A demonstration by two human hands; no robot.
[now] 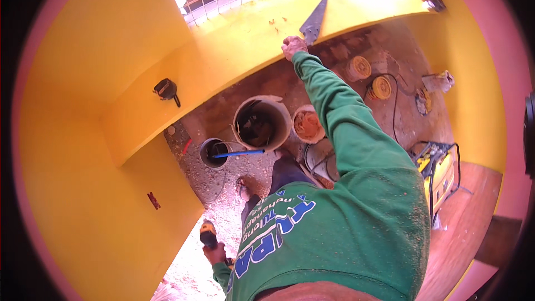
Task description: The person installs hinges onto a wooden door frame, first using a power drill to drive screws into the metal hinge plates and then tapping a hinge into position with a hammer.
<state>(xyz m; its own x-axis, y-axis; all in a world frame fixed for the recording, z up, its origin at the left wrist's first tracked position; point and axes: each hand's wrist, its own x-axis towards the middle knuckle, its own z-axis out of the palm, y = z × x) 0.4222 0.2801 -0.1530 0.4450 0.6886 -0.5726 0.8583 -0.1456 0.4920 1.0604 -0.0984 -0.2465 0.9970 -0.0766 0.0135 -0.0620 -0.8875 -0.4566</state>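
My right arm, in a green sleeve, stretches forward to the yellow ledge. At its end, my right hand (293, 47) is closed at the handle end of a pointed trowel (315, 21), whose grey blade points away over the ledge. The handle itself is hidden by the fingers. Low on the left, my left hand (214, 253) is wrapped around the grip of a yellow and black cordless drill (208, 234), held down beside my body. Part of that grip is covered by the hand.
A black tool with a handle (166, 89) lies on the ledge (223, 58). Below stand a large bucket (286, 124), a small bucket (214, 161) crossed by a blue bar (239, 153), and a tub with orange-pink contents (308, 124). A yellow, black-framed machine (440, 178) stands right.
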